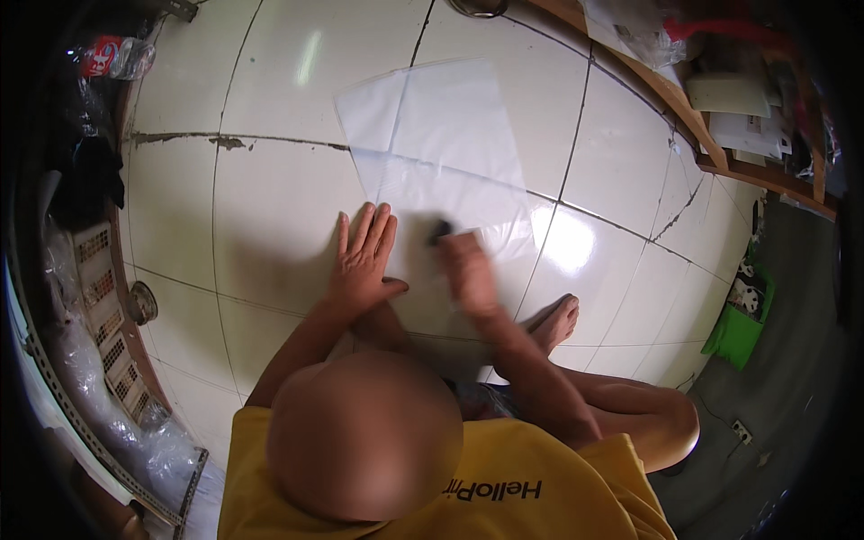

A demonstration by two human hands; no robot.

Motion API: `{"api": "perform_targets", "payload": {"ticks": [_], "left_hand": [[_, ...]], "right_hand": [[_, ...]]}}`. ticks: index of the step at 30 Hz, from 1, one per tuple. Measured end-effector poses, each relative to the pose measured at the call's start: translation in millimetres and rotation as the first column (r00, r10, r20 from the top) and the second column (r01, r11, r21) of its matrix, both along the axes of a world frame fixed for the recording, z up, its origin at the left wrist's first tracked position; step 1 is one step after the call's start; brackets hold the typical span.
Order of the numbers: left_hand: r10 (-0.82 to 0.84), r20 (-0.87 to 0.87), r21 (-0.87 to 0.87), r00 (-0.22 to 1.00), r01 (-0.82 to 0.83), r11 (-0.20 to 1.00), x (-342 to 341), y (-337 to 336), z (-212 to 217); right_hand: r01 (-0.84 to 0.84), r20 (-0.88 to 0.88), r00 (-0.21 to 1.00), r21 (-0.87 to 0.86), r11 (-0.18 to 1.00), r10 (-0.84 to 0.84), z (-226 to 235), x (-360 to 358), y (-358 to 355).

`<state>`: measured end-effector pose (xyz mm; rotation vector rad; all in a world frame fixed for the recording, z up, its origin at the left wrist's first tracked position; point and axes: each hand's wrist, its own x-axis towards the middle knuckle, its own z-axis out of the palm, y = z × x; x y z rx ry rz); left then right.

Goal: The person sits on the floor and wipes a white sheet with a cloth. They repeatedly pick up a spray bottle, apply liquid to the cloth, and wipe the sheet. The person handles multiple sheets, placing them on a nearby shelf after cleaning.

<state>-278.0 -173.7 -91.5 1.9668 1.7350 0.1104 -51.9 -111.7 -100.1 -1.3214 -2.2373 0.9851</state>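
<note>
A clear plastic sheet or bag (450, 126) lies flat on the white tiled floor in front of me. My left hand (362, 265) rests palm down by its near left corner, fingers stretched out and slightly spread. To the right, my right hand (468, 274) is closed and smeared by motion over the sheet's near part. A small dark object (440, 231) sticks out of its fingers; the blur hides what kind it is. Beside that hand is my bare foot (562, 321) on the floor.
A rack with crates (97, 288) and crumpled clear plastic (166, 450) lines the left side. Near it stands a small metal tin (141, 303). Wooden shelving (711, 148) edges the upper right. On the right are a green container (740, 315) and a socket (742, 432).
</note>
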Motion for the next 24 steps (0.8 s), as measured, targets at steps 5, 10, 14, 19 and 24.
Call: {"api": "perform_targets", "payload": {"ticks": [5, 10, 14, 19, 24], "left_hand": [[-0.012, 0.034, 0.012, 0.999, 0.011, 1.000, -1, 0, 2], [-0.011, 0.001, -0.016, 1.000, 0.011, 1.000, -6, -10, -7], [-0.065, -0.045, -0.026, 0.997, 0.063, 0.998, -1, 1, 3], [-0.174, -0.088, -0.005, 0.981, 0.174, 0.985, 6, -14, 9], [0.271, 0.121, 0.104, 0.955, -0.283, 0.953, 13, -21, -2]], "right_hand": [[-0.095, 0.033, 0.995, 0.199, 0.975, 0.090, -19, -25, -19], [0.503, 0.264, 0.836, -0.020, 0.864, -0.480, 5, 80, 79], [0.506, 0.153, 0.846, 0.072, 0.859, -0.511, 13, 62, 67], [0.141, -0.095, 0.984, -0.102, 0.985, -0.150, 45, -47, 25], [0.078, -0.094, 0.992, -0.061, 0.995, -0.084, 32, -59, 24]]}}
